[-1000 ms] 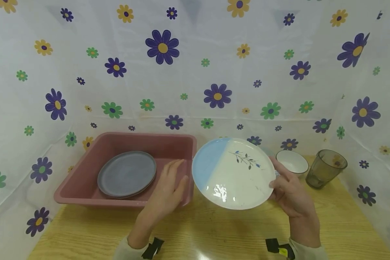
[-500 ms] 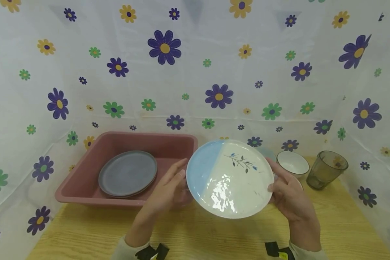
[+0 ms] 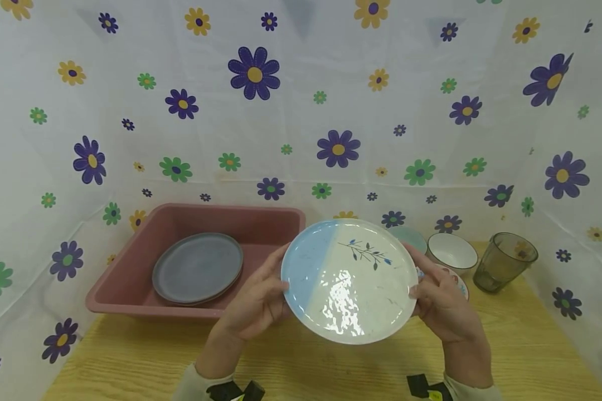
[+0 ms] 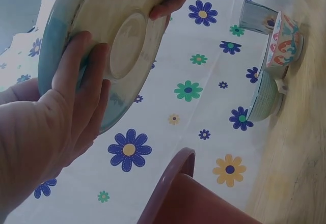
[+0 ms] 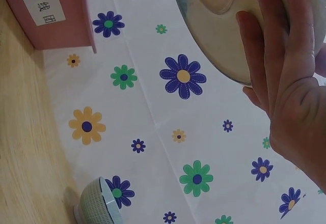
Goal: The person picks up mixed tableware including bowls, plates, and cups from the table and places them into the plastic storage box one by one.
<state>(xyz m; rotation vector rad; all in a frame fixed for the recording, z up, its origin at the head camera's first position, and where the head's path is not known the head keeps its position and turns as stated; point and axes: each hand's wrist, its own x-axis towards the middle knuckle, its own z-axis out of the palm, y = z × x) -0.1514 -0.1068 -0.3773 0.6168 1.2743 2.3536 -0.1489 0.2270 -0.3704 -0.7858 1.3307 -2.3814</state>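
Observation:
A round cream and light-blue plate [image 3: 351,284] with a dark sprig pattern is held up above the table, its face tilted toward me. My left hand [image 3: 256,301] grips its left edge, thumb on the rim and fingers underneath. On the opposite edge my right hand [image 3: 443,298] pinches the rim in the same way. Both wrist views show the plate's underside [image 4: 122,40] with fingers spread against it. To the left, a grey plate [image 3: 198,268] lies in a pink plastic basin [image 3: 130,309]; a second rim seems to show beneath it.
At the right stand a white bowl [image 3: 451,250], a pale green bowl [image 3: 408,238], a patterned bowl [image 4: 286,40] and a smoky glass [image 3: 504,262]. Wooden table [image 3: 326,367] runs along the front. Flowered sheeting [image 3: 291,111] encloses the back and sides.
The plate has moved slightly left and down toward me. My left hand, apart from it at first, has come to grip its left edge. The right hand keeps its hold.

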